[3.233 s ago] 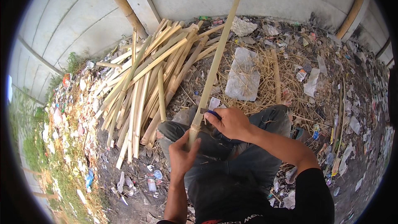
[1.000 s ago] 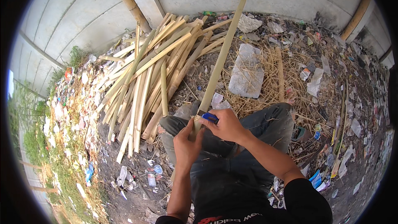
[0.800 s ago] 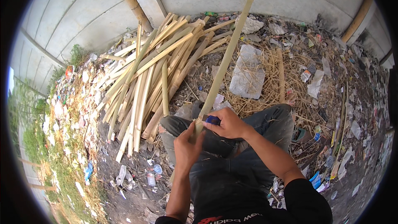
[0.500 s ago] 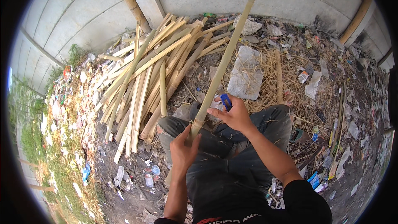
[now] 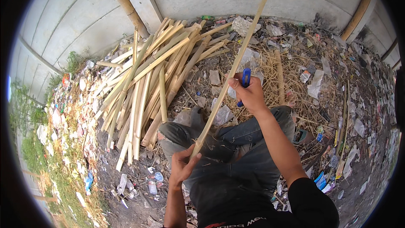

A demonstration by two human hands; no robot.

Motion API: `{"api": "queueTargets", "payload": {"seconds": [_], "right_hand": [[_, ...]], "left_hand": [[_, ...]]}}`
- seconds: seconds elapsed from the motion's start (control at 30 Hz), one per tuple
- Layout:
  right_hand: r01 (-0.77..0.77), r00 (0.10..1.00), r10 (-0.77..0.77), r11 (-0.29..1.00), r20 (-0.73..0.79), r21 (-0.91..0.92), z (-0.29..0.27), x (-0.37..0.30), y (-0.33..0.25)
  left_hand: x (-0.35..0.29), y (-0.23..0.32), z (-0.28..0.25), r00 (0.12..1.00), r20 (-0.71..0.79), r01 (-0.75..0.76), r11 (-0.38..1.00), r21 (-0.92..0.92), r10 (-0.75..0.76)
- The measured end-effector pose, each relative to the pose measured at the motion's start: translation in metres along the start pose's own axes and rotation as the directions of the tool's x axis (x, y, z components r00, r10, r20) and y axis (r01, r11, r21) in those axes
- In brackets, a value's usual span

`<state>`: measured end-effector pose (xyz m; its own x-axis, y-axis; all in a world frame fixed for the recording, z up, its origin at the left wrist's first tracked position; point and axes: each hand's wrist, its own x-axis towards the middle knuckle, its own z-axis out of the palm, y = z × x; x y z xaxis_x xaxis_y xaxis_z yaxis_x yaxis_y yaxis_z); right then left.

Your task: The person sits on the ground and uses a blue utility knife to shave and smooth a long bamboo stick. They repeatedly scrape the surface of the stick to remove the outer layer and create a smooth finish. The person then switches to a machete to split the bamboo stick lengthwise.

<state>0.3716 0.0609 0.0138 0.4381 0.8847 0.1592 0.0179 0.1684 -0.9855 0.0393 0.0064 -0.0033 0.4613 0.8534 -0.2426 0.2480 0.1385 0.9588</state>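
From my head view I watch 2 bare hands over crossed legs in torn dark jeans (image 5: 270,128). The left hand (image 5: 182,166) grips the lower end of a long bamboo strip (image 5: 219,101), which slants up and rightward. The right hand (image 5: 252,95) holds a blue-handled tool (image 5: 246,78), its thumb at the strip's edge. I see a bamboo pile (image 5: 173,65) to the left, dry straw (image 5: 270,69) beyond, and a pale wall (image 5: 202,0) behind.
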Motion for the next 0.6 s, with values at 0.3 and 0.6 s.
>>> {"api": "queueTargets", "payload": {"seconds": [0.3,0.6], "right_hand": [[0.034,0.966,0.006,0.988,-0.257,0.15,-0.045,0.046,-0.037],[-0.034,0.997,0.043,0.989,0.059,-0.145,-0.012,0.005,-0.038]], "left_hand": [[-0.024,-0.04,-0.025,0.978,0.167,0.159,0.964,-0.211,-0.125],[-0.02,-0.038,-0.011,0.966,0.237,0.184,0.924,-0.336,-0.107]]}}
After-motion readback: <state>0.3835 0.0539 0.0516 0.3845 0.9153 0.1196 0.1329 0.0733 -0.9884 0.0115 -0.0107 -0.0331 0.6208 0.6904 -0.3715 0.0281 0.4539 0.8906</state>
